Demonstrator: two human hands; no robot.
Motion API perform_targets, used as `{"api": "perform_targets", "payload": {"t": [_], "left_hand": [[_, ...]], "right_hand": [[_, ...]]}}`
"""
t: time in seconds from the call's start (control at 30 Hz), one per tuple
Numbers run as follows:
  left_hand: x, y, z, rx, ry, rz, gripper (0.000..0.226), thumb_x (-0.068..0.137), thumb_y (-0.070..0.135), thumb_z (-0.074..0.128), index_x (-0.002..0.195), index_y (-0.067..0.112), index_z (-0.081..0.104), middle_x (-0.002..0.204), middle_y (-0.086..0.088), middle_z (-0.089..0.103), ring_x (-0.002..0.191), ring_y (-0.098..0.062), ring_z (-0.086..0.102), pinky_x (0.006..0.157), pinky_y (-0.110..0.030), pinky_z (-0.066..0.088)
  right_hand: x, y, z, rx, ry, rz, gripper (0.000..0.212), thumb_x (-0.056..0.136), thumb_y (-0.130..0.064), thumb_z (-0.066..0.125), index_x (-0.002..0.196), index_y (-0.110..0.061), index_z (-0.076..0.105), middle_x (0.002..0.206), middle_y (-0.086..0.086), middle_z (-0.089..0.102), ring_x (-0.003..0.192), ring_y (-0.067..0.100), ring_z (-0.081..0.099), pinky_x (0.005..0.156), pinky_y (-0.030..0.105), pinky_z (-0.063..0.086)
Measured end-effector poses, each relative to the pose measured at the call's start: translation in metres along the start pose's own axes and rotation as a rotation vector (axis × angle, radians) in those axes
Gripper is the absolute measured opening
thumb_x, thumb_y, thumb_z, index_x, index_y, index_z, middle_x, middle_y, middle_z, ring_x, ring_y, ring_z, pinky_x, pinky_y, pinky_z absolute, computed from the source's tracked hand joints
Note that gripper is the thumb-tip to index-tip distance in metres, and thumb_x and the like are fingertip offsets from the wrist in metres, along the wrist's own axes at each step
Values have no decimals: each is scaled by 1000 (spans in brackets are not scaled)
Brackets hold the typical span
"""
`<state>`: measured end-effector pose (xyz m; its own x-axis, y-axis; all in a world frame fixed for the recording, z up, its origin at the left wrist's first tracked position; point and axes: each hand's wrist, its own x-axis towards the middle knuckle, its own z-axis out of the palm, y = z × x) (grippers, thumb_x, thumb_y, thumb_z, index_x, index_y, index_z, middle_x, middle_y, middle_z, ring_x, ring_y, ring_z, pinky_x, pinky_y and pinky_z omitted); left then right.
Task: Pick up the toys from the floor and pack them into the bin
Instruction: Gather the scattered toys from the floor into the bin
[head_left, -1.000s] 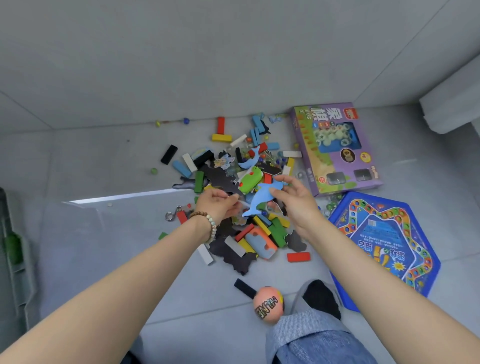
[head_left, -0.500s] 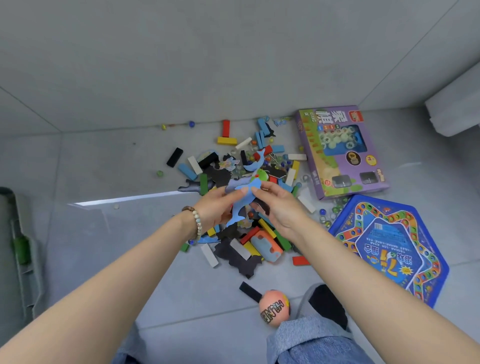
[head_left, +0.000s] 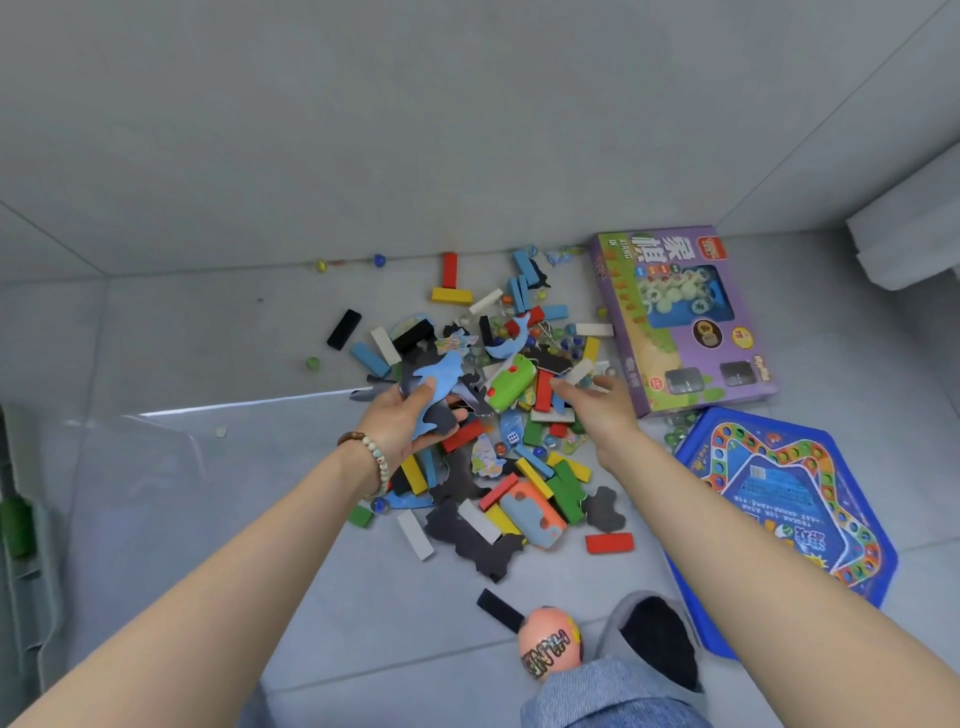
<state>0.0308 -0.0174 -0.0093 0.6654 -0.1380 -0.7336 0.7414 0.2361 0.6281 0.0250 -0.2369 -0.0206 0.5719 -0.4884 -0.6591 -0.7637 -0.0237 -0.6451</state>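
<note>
Grey tile floor (head_left: 208, 338) w/ toy pile (head_left: 519, 493), purple game box (head_left: 680, 322), blue game board (head_left: 779, 493), orange ball (head_left: 550, 649).

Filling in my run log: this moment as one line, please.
step: gathering toys | left hand: grips blue cutout | right hand: reaches over toy pile | floor: game box, board

Grey tiled floor (head_left: 208, 338) fills the lower field and meets a plain grey wall (head_left: 415, 130) at 12 o'clock. A white box-like object (head_left: 914, 244) of unclear kind enters at 2 o'clock. At 5 o'clock a grey slipper (head_left: 615, 618) encloses a dark sock (head_left: 660, 639), touching a denim trouser leg (head_left: 613, 696) at the bottom edge.
</note>
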Motion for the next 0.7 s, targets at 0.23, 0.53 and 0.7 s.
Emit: {"api": "perform_targets", "payload": {"t": [0.23,0.53,0.7], "left_hand": [[4,-7,1,-6,-12,-28,26,98,23,46,113,3,50,85,-8,71,75,-17,72,59,-26,58],[2,-17,-2,2,1,-76,30,100,21,40,122,4,49,96,-10,64,58,-9,69,54,-22,57],[1,-16,-1,-5,22,-99,35,100,21,39,130,4,45,110,-14,62,76,-17,65,62,-27,57]], "right_hand": [[-1,-3,25,-154,-47,-88,79,68,-42,80,134,-14,45,127,6,56,121,29,49,100,44,45],[1,-2,35,-274,-167,-187,70,72,-28,81,130,-11,47,125,5,56,114,26,54,97,38,46],[-2,-1,40,-228,-200,-166,83,72,-26,81,141,-9,37,133,4,51,121,22,50,104,34,41]]}}
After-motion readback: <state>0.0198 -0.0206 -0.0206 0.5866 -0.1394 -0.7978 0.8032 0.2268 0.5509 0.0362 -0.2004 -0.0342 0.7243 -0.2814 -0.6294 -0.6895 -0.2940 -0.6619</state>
